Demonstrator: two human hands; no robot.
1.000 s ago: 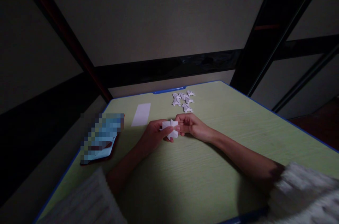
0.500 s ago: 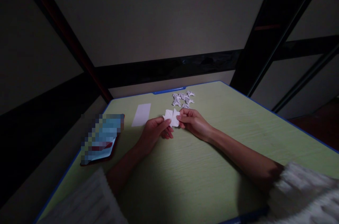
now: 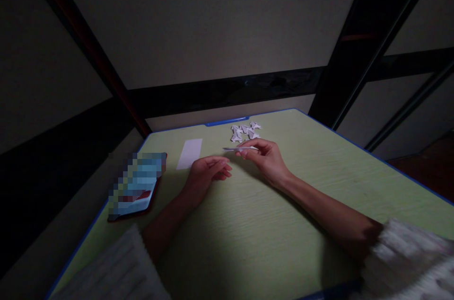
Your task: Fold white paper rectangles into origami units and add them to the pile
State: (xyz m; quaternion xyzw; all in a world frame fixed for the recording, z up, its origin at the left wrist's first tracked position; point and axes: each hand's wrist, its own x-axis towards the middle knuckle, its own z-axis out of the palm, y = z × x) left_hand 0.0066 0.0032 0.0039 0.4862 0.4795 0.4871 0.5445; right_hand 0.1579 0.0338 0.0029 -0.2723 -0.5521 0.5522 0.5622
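Observation:
In my right hand a small piece of folded white paper is pinched between thumb and fingers, seen nearly edge-on. My left hand rests just to the left and nearer to me, empty, its fingers loosely curved and slightly apart. A flat white sheet of paper lies beyond the left hand. Past my right hand sits a cluster of several small folded paper figures; my fingers hide part of the nearest ones.
At the left edge of the pale green table lies a tablet or large phone in a dark red case, its screen lit and partly pixelated. Cabinet panels stand behind the table, whose rim is blue.
My left hand has let go of the folded paper. The right hand has turned it from face-on to nearly edge-on and lifted it slightly.

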